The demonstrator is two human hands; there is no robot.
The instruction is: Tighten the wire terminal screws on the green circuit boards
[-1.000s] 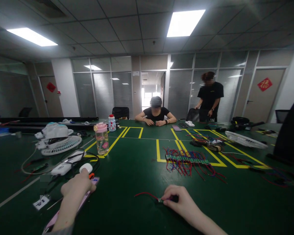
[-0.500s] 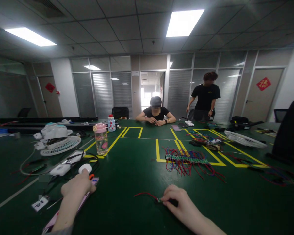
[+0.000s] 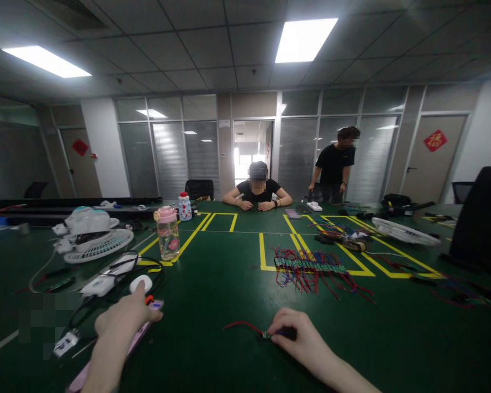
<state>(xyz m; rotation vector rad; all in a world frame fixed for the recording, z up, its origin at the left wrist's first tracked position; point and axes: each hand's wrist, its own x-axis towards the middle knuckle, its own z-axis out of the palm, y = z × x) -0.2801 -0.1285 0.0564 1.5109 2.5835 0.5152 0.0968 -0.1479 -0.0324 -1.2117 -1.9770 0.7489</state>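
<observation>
In the head view, my right hand [image 3: 294, 331] pinches a small green circuit board [image 3: 265, 335] between thumb and fingertips, low over the table. A red wire [image 3: 243, 324] runs leftward from the board's end. My left hand [image 3: 125, 315] reaches forward with its index finger stretched onto a rounded white case [image 3: 141, 284] and its thumb spread to the right. Beneath that hand and forearm lies a long pink object [image 3: 145, 329], partly hidden. Something orange [image 3: 149, 299] shows beside the fingers.
Several wired circuit boards [image 3: 311, 266] lie in a row ahead. To the left are a pink-lidded bottle [image 3: 168, 234], a white power strip [image 3: 110, 274], a plug [image 3: 66, 343] and a fan [image 3: 92, 237]. One person [image 3: 257, 188] sits opposite; another [image 3: 335, 164] stands behind the table.
My left hand has shifted slightly left and down in view, its finger still on the white case. My right hand keeps its pinch. The standing person leans lower and farther left.
</observation>
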